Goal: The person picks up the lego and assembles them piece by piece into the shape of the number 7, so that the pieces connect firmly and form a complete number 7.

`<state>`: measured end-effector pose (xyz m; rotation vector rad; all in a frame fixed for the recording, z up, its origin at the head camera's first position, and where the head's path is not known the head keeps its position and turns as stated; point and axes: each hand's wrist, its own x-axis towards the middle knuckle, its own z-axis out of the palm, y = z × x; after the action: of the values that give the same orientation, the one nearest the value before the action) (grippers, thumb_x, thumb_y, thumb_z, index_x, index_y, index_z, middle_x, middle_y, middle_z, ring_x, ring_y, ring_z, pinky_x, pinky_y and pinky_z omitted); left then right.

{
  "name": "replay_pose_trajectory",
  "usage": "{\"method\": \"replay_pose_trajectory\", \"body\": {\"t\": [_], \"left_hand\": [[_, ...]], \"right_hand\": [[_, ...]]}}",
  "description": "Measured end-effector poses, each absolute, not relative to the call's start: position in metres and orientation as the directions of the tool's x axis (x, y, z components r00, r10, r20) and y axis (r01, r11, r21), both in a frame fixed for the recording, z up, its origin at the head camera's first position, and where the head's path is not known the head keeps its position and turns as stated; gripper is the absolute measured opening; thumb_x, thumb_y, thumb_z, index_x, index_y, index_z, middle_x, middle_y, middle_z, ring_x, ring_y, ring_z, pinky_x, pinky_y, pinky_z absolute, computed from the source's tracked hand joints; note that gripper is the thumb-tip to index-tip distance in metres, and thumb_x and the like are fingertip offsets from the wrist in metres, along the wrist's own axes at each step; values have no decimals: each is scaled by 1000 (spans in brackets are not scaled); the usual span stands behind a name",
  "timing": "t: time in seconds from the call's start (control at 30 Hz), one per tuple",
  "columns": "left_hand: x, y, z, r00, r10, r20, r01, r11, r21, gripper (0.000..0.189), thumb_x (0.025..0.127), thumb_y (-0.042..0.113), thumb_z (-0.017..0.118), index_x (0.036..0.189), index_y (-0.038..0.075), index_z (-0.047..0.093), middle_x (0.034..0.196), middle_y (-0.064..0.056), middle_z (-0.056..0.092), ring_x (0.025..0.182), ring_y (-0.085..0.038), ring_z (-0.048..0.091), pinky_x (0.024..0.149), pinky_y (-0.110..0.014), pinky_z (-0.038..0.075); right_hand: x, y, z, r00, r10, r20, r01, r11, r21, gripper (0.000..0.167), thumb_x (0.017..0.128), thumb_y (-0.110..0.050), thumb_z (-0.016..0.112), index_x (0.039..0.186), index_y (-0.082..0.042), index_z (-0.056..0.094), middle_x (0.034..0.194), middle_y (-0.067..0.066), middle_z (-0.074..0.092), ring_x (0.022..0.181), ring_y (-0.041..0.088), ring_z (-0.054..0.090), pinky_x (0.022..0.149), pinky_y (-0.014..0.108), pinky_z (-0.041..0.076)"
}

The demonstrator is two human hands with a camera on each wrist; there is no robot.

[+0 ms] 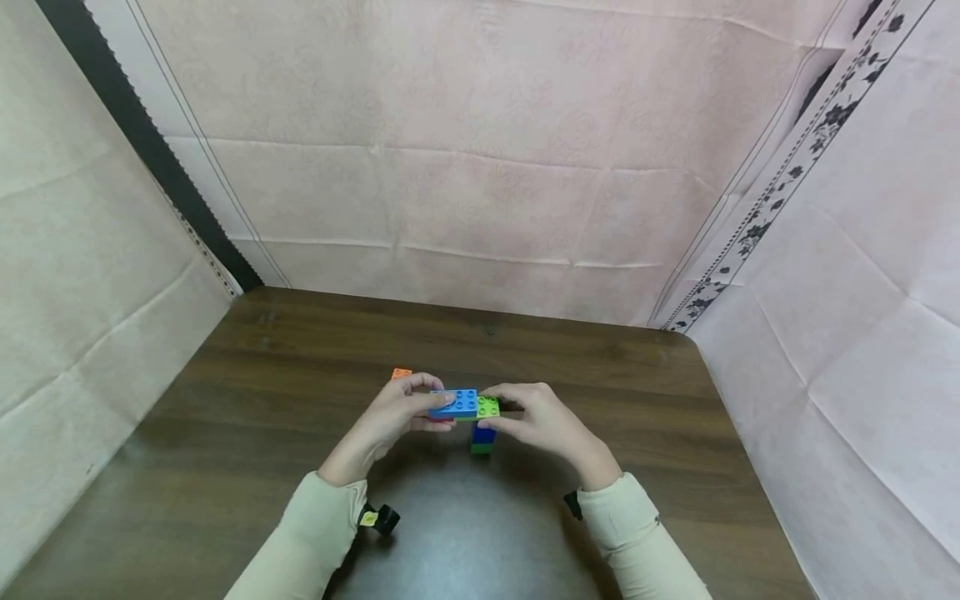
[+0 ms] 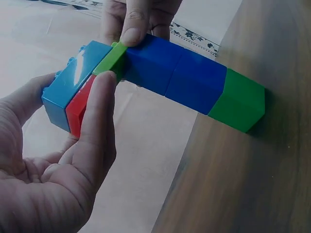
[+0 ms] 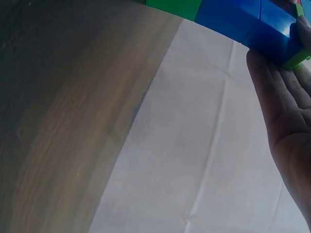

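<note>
A toy brick tower rises from the table: a green brick (image 2: pixel 238 102) at its foot, two dark blue bricks (image 2: pixel 194 77) above, a lime green brick (image 1: pixel 488 407) on top. A light blue brick (image 1: pixel 462 403) lies across at the top, reaching out to the left, with a red brick (image 2: pixel 77 107) under its outer part. My left hand (image 1: pixel 399 412) pinches the light blue and red bricks between thumb and fingers. From the other side, my right hand (image 1: pixel 538 419) grips the tower's top at the lime green and upper dark blue bricks.
An orange brick (image 1: pixel 402 373) stands behind my left hand, partly covered by it. The brown wooden table (image 1: pixel 600 358) ends at the back against a pale cloth (image 1: pixel 480 208), with cloth hanging on both sides too.
</note>
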<state>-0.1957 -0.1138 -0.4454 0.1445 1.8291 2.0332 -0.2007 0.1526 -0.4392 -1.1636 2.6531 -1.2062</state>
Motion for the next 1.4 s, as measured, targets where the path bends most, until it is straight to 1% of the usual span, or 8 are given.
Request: {"method": "replay_pose_trajectory", "body": {"t": [0.13, 0.2, 0.4, 0.6, 0.77, 0.9, 1.13, 1.4], "left_hand": [[-197, -115, -444, -906, 377, -191, -232, -68, 970, 42, 90, 26, 78, 113, 0, 54, 114, -25, 59, 90, -37, 72, 85, -47, 57], [-197, -115, -444, -900, 392, -189, -234, -70, 970, 42, 90, 26, 78, 112, 1, 52, 115, -25, 58, 90, -36, 72, 87, -50, 55], [-197, -116, -444, -881, 437, -180, -222, -46, 974, 44, 93, 30, 75, 125, 4, 58, 124, -23, 53, 98, -38, 69, 91, -51, 54], [-194, -113, -444, -890, 424, -168, -177, 19, 984, 44, 95, 39, 70, 126, 8, 66, 125, -19, 56, 103, -41, 66, 92, -49, 54], [-195, -106, -443, -888, 431, -160, -154, 50, 987, 49, 95, 44, 69, 127, 6, 65, 113, -19, 63, 94, -37, 70, 86, -46, 57], [-195, -103, -443, -894, 417, -166, -162, 45, 986, 49, 94, 43, 71, 122, 3, 66, 106, -19, 67, 85, -32, 73, 80, -41, 59], [-196, -100, -442, -905, 388, -174, -181, 20, 983, 41, 94, 35, 72, 115, 1, 68, 106, -20, 66, 86, -36, 73, 81, -43, 59], [-197, -96, -443, -914, 365, -180, -186, 18, 982, 38, 94, 35, 73, 112, 2, 70, 108, -19, 64, 82, -33, 73, 78, -41, 59]], "right_hand": [[-200, 152, -439, -730, -622, 284, -623, 434, -651, 32, 91, -27, 77, 121, -17, 70, 115, -9, 71, 99, 5, 66, 87, 41, 58], [-200, 151, -440, -734, -617, 283, -619, 439, -651, 32, 91, -27, 77, 120, -17, 70, 114, -9, 71, 99, 5, 66, 86, 38, 58], [-198, 150, -443, -737, -610, 293, -622, 441, -647, 32, 92, -30, 75, 121, -18, 70, 114, -11, 70, 102, 6, 66, 86, 30, 57], [-198, 150, -445, -727, -609, 316, -638, 429, -640, 33, 93, -32, 74, 123, -18, 69, 116, -8, 71, 104, 8, 67, 86, 37, 58], [-198, 151, -444, -726, -611, 315, -639, 431, -637, 34, 94, -31, 73, 124, -17, 68, 117, -5, 71, 106, 9, 67, 86, 41, 58], [-196, 149, -444, -738, -602, 304, -621, 431, -655, 34, 93, -32, 74, 123, -18, 69, 117, -7, 70, 106, 9, 66, 86, 42, 58], [-197, 149, -446, -739, -593, 320, -621, 417, -663, 33, 93, -32, 74, 122, -20, 69, 115, -9, 71, 104, 7, 66, 85, 42, 58], [-197, 151, -448, -749, -581, 317, -608, 415, -677, 33, 92, -34, 75, 122, -22, 69, 115, -11, 70, 103, 6, 66, 84, 39, 59]]}}
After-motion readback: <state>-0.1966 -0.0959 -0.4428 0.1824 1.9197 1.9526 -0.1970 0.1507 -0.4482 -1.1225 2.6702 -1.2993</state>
